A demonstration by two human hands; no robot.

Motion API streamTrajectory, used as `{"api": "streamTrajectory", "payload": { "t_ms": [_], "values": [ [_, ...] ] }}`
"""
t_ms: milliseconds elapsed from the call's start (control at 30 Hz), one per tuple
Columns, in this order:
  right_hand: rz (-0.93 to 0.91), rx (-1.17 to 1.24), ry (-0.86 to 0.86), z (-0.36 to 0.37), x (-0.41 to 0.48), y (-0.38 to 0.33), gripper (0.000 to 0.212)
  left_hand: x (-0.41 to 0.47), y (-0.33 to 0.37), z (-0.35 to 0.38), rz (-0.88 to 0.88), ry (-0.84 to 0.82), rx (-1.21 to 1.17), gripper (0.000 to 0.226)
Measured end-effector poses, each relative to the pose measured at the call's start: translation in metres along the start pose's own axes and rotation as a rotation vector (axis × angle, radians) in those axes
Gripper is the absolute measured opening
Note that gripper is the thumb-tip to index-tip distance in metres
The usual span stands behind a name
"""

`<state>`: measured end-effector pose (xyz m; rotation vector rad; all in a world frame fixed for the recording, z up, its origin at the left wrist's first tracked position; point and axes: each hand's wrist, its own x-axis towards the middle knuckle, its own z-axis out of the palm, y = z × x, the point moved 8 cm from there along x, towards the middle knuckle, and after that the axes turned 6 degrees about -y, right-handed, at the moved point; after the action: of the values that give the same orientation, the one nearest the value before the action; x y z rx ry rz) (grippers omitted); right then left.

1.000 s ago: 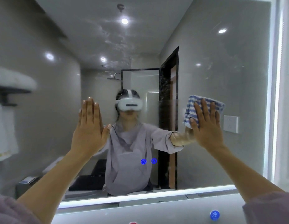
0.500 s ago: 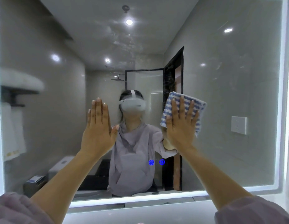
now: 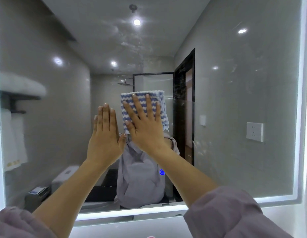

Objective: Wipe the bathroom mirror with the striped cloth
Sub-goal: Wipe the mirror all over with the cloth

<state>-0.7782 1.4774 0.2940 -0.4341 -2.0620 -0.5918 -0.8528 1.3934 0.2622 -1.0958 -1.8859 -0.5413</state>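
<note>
The striped cloth [image 3: 164, 109] is now further left, mid-frame, beside the flat, empty left hand [image 3: 104, 138]. The spread right hand [image 3: 146, 129] pressing it should overlap strokes.

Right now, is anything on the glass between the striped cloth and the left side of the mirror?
Yes. The left hand lies flat against the mirror just left of the striped cloth, its thumb close to the cloth's lower corner. The right hand presses the cloth. Nothing else visible blocks that side.
</note>
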Motion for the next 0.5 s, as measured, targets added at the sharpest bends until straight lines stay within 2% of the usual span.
{"api": "streamTrajectory", "payload": {
  "t_ms": [233,500],
  "values": [
    [-0.037,-0.058,0.0,-0.006,-0.006,0.029,0.057,0.0,0.0,-0.003,0.002,0.017,0.022,0.083],
    [0.146,-0.073,0.062,-0.016,-0.031,0.132,0.057,0.001,0.002,-0.005,0.007,0.045,0.05,0.083]
  ]
}}
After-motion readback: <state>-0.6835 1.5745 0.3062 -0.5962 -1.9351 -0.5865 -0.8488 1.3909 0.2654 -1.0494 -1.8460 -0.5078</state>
